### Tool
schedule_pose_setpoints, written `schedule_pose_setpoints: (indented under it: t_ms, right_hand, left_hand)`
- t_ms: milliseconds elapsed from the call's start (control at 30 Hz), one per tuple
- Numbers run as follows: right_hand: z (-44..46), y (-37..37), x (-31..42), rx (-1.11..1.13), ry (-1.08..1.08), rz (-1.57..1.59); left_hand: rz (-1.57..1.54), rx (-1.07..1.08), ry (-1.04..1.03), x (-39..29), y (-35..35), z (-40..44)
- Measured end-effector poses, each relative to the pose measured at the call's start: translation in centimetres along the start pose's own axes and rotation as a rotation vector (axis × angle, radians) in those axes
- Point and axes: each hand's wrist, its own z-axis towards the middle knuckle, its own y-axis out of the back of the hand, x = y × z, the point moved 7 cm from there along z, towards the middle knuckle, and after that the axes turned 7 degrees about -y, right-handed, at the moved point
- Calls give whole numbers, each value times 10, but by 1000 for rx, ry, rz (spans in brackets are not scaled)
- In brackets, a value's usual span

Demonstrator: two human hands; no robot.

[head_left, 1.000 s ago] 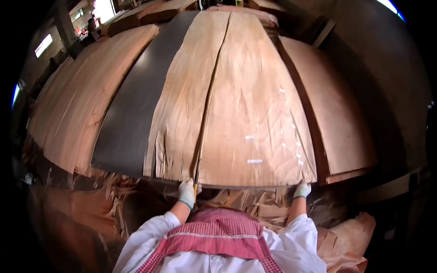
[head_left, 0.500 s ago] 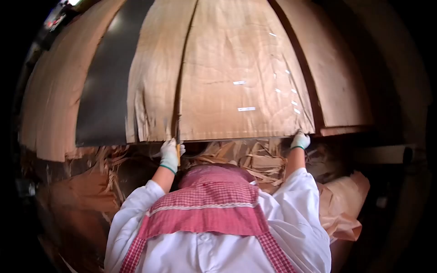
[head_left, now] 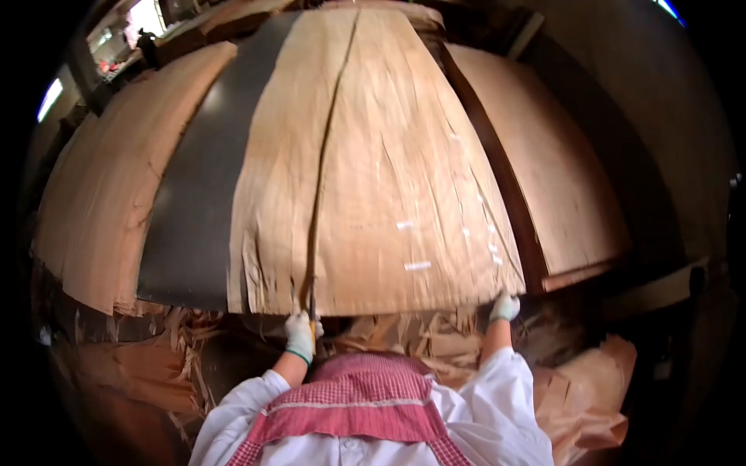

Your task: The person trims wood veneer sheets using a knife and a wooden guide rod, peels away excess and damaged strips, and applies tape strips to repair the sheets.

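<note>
Veneer sheet (head_left: 388,202): lying over dark board (head_left: 190,194), ahead of left hand (head_left: 300,335) and right hand (head_left: 505,308). Gripping yellow-handled tool (head_left: 315,329) in left, at near left corner, beside narrower strip (head_left: 272,186). Touching near right corner with curled right; can't tell if pinching.

White gloves (head_left: 294,329) on left hand (head_left: 300,335) and right hand (head_left: 506,307); left cuff edge (head_left: 298,356) green. Loose white shirt (head_left: 311,452), sleeves (head_left: 509,405) ending at forearms, small button (head_left: 349,443) in front. Pinkish-red apron (head_left: 361,387): fine check above, white trim (head_left: 353,404) across, plainer band (head_left: 342,422) below, checked straps (head_left: 247,450).
</note>
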Motion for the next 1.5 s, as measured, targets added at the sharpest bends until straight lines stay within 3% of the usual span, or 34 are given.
schedule_pose_setpoints:
  t_ms: [300, 533, 600, 633, 667, 700, 767, 1000, 1067, 1133, 1233, 1300, 1400, 1500]
  right_hand:
    - [-30, 3, 15, 66, 124, 314]
    - [-24, -10, 0, 159, 37, 342]
    - [-44, -3, 12, 51, 101, 383]
    - [-47, -3, 19, 129, 113, 342]
    - [-22, -11, 4, 205, 154, 410]
    - [-61, -4, 25, 183, 112, 374]
    - [-31, -15, 5, 198, -7, 206]
    - [-56, -4, 5, 189, -82, 255]
    - [-36, -11, -14, 125, 26, 329]
    - [-29, -17, -20, 166, 43, 351]
    - [-47, -9, -10, 53, -5, 286]
    - [-52, -6, -11, 59, -66, 229]
    - [-62, -6, -3, 160, -84, 415]
    - [-69, 23, 2, 75, -167, 504]
  left_hand:
    - [37, -74, -48, -23, -6, -22]
    - [17, -128, -113, -24, 0, -12]
    - [-12, -58, -101, -18, 3, 2]
    - [-29, 40, -107, -16, 1, 4]
    - [-157, -45, -135, -21, -3, -5]
    - [-85, 0, -155, -33, 1, -10]
    - [-52, -56, -132, -44, 2, -13]
    - [109, -116, -98, -56, 9, -33]
    - [120, -124, -91, -56, 18, -28]
    - [116, -114, -75, -49, 24, -19]
    - [125, -154, -75, -47, 28, -16]
    - [127, -142, -69, -46, 27, -17]
    - [111, -76, -77, -45, 24, -17]
    - [120, 86, 60, -43, 28, -29]
